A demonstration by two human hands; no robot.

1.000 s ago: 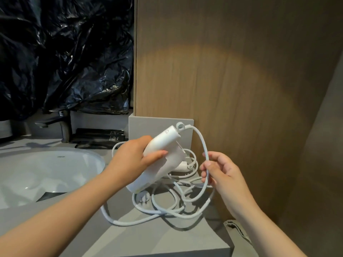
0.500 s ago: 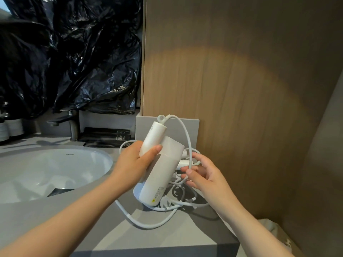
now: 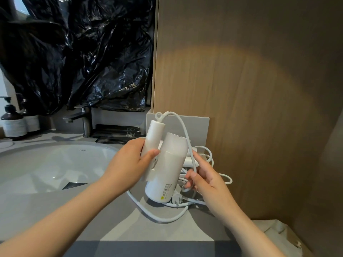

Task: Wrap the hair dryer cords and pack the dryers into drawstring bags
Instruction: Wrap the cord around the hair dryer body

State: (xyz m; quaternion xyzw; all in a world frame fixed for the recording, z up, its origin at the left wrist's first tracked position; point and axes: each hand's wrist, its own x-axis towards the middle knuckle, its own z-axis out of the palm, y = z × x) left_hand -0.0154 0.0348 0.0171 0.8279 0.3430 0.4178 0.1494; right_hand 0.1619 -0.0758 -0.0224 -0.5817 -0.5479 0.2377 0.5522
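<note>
Your left grip (image 3: 130, 164) holds the dryer (image 3: 167, 164) just right of the sink (image 3: 46, 164), right grip (image 3: 206, 179) pinches the cord (image 3: 186, 134): wind loops snug and even round the handle, feeding slack slowly.

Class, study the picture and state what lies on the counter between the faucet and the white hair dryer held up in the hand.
In the head view, black packets lie stacked between the faucet and the hair dryer.
</note>
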